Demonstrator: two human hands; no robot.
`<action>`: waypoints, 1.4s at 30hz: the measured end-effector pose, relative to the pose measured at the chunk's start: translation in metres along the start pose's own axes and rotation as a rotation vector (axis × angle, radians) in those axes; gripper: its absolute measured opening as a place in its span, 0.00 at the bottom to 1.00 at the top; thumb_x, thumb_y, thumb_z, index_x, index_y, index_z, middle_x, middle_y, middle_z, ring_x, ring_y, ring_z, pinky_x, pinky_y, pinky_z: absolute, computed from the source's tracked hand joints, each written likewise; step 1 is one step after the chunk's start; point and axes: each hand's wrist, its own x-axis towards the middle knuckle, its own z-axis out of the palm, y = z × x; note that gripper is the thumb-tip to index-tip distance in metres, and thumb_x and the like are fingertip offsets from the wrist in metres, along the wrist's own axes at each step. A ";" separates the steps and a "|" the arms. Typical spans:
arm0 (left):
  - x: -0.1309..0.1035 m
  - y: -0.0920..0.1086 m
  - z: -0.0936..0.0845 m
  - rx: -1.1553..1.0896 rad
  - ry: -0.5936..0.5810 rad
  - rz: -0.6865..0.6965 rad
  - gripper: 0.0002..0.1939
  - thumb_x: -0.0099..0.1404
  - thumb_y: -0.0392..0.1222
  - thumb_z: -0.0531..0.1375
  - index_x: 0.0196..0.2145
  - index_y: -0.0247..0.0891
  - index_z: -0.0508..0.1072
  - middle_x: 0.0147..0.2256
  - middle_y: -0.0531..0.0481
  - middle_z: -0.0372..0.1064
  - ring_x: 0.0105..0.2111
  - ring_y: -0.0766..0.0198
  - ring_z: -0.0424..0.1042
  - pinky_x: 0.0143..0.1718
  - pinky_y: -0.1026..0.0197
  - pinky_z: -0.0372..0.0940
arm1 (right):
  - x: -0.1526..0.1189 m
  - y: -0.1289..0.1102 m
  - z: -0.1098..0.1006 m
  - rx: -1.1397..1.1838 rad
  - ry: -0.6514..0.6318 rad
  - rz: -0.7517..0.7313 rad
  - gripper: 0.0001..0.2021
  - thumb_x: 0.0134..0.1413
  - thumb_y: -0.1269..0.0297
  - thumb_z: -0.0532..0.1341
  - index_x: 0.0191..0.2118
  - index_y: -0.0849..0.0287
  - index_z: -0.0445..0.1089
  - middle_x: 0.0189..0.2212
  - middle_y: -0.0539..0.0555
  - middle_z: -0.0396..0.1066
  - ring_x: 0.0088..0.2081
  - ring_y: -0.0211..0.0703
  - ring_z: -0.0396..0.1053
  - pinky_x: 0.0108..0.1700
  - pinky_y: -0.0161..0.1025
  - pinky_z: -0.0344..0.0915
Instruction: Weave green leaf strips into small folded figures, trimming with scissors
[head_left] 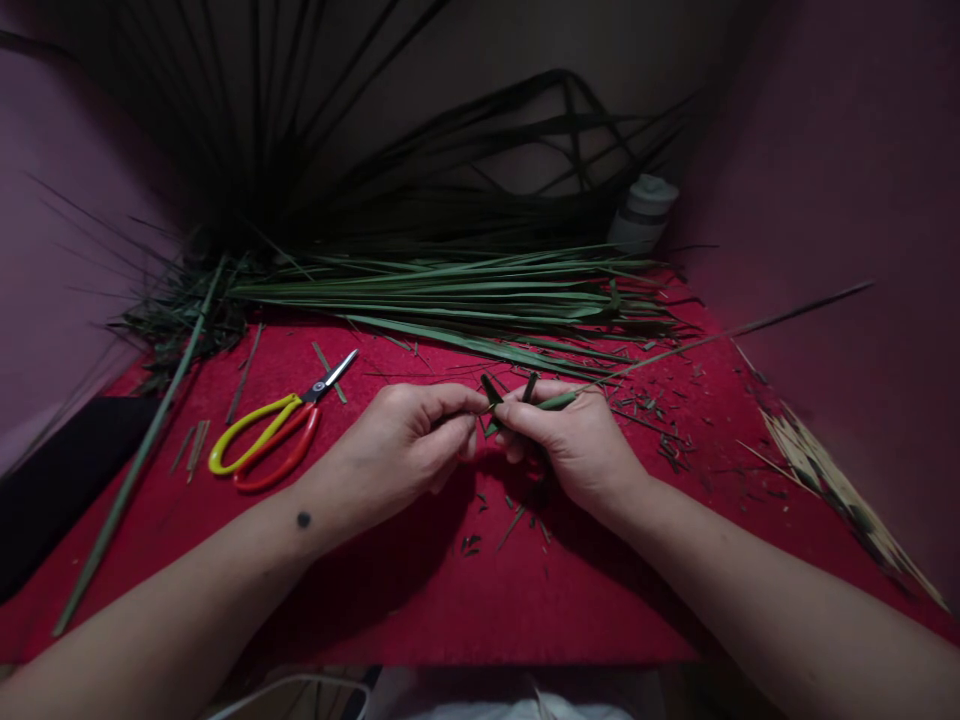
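Over the middle of the red cloth, my two hands meet at a small folded piece of green palm leaf. My right hand is closed around it, thumb pressed on top; a long thin strip runs out from this hand to the upper right. The fingers of my left hand are pinched together at the leaf's left side, on what looks like a thin end of it; the fingers partly hide this. Scissors with one yellow and one red handle lie left of my left hand, blades slightly apart.
A bundle of long green leaves lies across the back of the red cloth. A pale roll or container stands behind it at right. A long green stalk lies at left, pale strips at right. Leaf scraps are scattered about.
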 end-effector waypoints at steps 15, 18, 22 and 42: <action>-0.004 -0.001 0.009 0.041 0.053 0.015 0.07 0.61 0.36 0.51 0.31 0.37 0.68 0.15 0.58 0.60 0.13 0.73 0.58 0.15 0.72 0.53 | -0.005 0.002 0.001 -0.447 0.108 -0.453 0.05 0.48 0.69 0.58 0.27 0.60 0.71 0.22 0.49 0.70 0.25 0.35 0.66 0.28 0.32 0.60; -0.003 0.001 0.009 -0.069 0.022 -0.027 0.05 0.62 0.37 0.51 0.31 0.36 0.65 0.18 0.57 0.61 0.13 0.74 0.57 0.14 0.71 0.53 | -0.004 0.002 0.000 -0.520 0.126 -0.500 0.06 0.47 0.72 0.58 0.28 0.60 0.72 0.23 0.50 0.71 0.25 0.36 0.66 0.29 0.33 0.62; -0.001 -0.002 0.007 -0.152 0.013 -0.077 0.03 0.62 0.38 0.52 0.32 0.36 0.64 0.19 0.57 0.60 0.13 0.74 0.56 0.12 0.72 0.51 | -0.001 0.005 -0.001 -0.581 0.122 -0.578 0.07 0.47 0.73 0.57 0.28 0.59 0.72 0.24 0.50 0.72 0.26 0.37 0.67 0.31 0.33 0.62; -0.002 -0.033 0.022 0.411 0.225 0.303 0.10 0.57 0.31 0.52 0.37 0.39 0.67 0.29 0.49 0.66 0.28 0.62 0.67 0.30 0.62 0.60 | -0.003 0.007 -0.006 -0.924 0.098 -0.871 0.08 0.50 0.73 0.54 0.30 0.61 0.69 0.22 0.53 0.67 0.26 0.38 0.64 0.31 0.34 0.59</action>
